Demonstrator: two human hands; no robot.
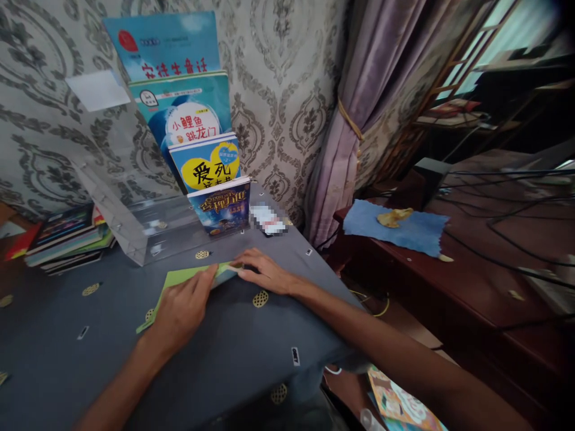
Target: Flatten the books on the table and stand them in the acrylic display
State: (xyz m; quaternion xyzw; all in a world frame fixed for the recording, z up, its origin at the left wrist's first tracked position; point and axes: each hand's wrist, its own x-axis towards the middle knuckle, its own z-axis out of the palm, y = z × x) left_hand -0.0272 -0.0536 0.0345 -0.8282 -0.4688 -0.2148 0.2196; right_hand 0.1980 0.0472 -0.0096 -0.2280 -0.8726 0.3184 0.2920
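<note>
A thin green book [177,277] lies low over the grey tablecloth, tilted so that mostly its edge and a strip of cover show. My left hand [182,305] is closed over its near side, fingers pressed on the cover. Pinching the far right corner is my right hand [265,272], its thumb below and fingers above. Just beyond my hands stands a clear acrylic book rack [132,230]. In its right-hand column, several books rise in tiers, with a small dark blue book [224,206] in front and a yellow-and-blue book [209,161] behind it.
A stack of books [69,242] lies left of the rack. Right of the rack is a phone-like object [268,220], its face blurred. Past the table's right edge stand a curtain [359,114] and a dark red bench [426,287] with a blue cloth [395,230] and cables.
</note>
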